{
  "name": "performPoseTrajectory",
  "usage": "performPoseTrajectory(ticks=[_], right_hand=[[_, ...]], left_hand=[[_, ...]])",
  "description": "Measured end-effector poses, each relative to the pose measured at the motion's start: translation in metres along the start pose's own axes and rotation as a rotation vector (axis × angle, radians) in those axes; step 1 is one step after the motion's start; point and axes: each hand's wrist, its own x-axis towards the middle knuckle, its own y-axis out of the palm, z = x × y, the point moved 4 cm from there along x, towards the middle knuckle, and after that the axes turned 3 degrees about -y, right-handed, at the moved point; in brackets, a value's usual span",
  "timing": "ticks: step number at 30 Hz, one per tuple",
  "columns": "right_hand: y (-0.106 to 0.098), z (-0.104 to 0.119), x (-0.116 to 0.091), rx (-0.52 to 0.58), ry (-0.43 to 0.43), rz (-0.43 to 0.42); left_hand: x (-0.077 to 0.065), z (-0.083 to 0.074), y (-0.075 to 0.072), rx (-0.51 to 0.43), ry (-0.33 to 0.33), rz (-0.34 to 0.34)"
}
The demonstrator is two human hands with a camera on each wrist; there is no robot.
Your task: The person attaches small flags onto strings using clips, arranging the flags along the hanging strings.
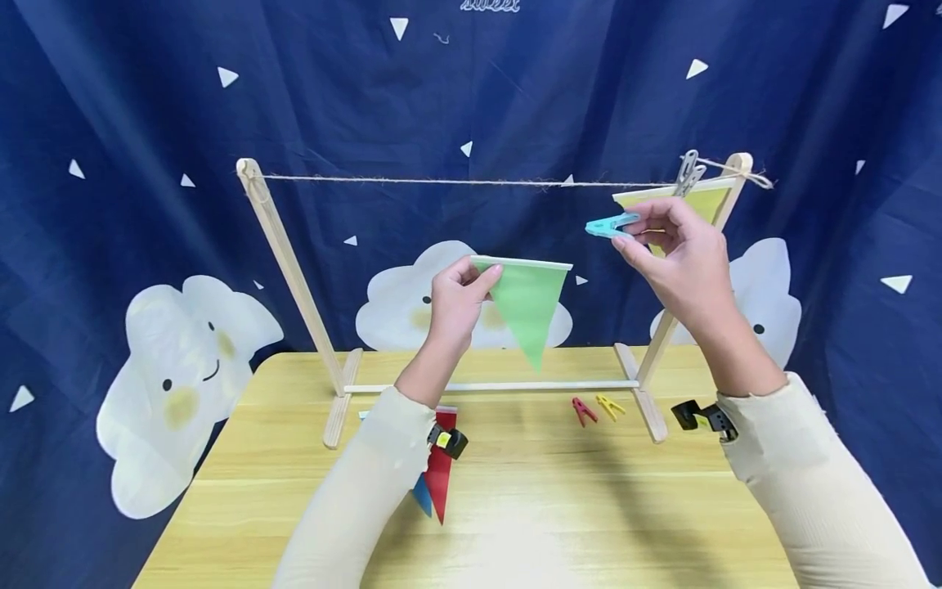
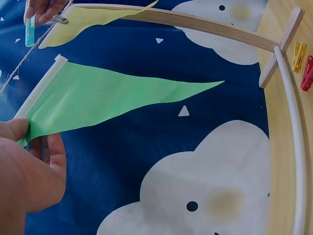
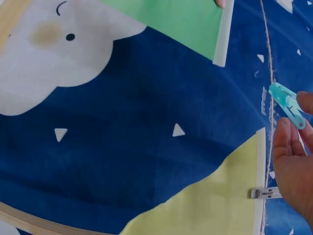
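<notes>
My left hand (image 1: 458,303) pinches the left end of the white top edge of a green triangular flag (image 1: 531,298), whose point hangs down. The flag is below a string (image 1: 441,180) tied between two wooden posts. In my right hand (image 1: 680,254) a light blue clothespin (image 1: 611,226) is held between thumb and fingers, its tip pointing left, just below the string. Behind that hand a yellow flag (image 1: 710,202) hangs at the string's right end under a grey clothespin (image 1: 688,173). In the right wrist view the blue clothespin (image 3: 287,104) overlaps the string.
On the wooden table (image 1: 559,483) lie a red clothespin (image 1: 584,411) and a yellow clothespin (image 1: 609,406) near the right foot of the stand. A red flag (image 1: 440,474) and a blue flag (image 1: 423,496) lie partly under my left forearm. A white rod (image 1: 545,385) joins the posts low down.
</notes>
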Motion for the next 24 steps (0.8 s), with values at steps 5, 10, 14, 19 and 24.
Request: performPoseTrajectory(ticks=[5,10,14,19,24], right_hand=[[-0.004,0.005,0.01,-0.024,-0.025,-0.008],[-0.007,0.009,0.021,-0.078,-0.026,-0.015],[-0.01,0.01,0.029,-0.076,-0.019,-0.017],[-0.014,0.013,0.041,-0.083,-0.041,-0.008],[-0.018,0.017,0.05,-0.135,-0.077,-0.006]], left_hand=[[0.002,-0.009,-0.001,0.047,0.018,0.007],[0.005,-0.017,0.0,0.084,0.025,0.023],[0.008,-0.025,0.005,0.078,0.034,0.048],[0.011,-0.033,0.011,0.069,0.046,0.049],[0.015,-0.038,0.018,0.035,0.039,0.045]])
